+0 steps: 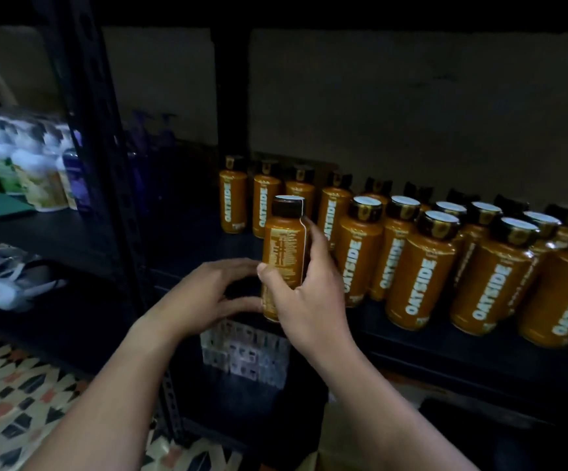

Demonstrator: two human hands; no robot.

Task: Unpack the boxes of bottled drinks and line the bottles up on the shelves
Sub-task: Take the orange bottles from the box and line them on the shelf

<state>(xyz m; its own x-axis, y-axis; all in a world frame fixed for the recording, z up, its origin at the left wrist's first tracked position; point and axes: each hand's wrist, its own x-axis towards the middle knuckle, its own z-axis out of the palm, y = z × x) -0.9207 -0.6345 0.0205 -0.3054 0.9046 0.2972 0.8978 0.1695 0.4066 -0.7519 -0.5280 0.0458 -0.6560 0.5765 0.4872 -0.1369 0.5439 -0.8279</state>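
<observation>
1. Judging from the head view, the job looks well along: many orange bottles [421, 266] labelled OATSIDE already stand in rows on the dark shelf [479, 348], filling its right and back parts, while the front left stretch of that shelf shows bare. No box is plainly visible; a pale brown shape at the lower edge may be one, but I cannot tell, so how many bottles remain is unknown.
2. One more bottle [284, 260] is in hand, upright, at the left end of the front row, its printed back panel facing the camera and its dark cap on top. Its base sits at about the shelf's front edge; whether it touches the shelf is hidden by the hands.
3. The right hand [304, 290] is the working grip, clamped on this bottle: thumb across the front of the lower body, fingers wrapped round the right side.
4. The left hand [207, 294] is just left of the bottle's lower part, fingers loosely curved, tips at or near its side; contact is uncertain.
5. On the neighbouring rack to the left stand other pale bottles [34, 178], blurred, and a white device [0, 294] lies lower down.
</observation>
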